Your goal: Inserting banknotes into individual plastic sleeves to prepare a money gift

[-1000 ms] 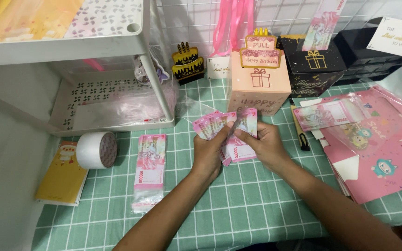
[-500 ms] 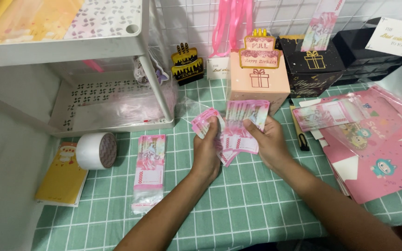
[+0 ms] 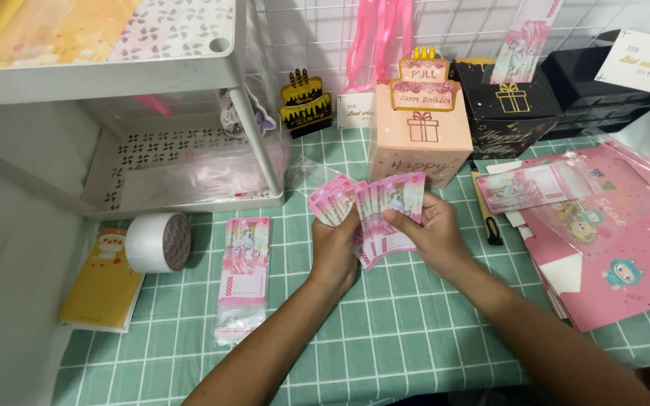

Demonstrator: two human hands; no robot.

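Above the green checked table (image 3: 385, 331), our left hand (image 3: 334, 254) and right hand (image 3: 434, 234) grasp a fan of thin pink banknotes (image 3: 374, 207). Beyond them stands a smooth peach cardboard gift box (image 3: 419, 143).

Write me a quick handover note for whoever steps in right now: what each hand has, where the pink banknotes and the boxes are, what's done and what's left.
Left hand: holds a small fan of pink banknotes, thumb on top.
Right hand: grips a second batch of pink notes, spread beside the first.
Wrapped bundle of notes: lies flat on the green checked cloth, left of the hands, untouched.
Pink gift box: upright just behind the hands.
Black gift box: to its right, a note sticking out of the top.
Done: loose notes split between both hands.
Left: both batches are in hand, none set down; the wrapped bundle is unopened.
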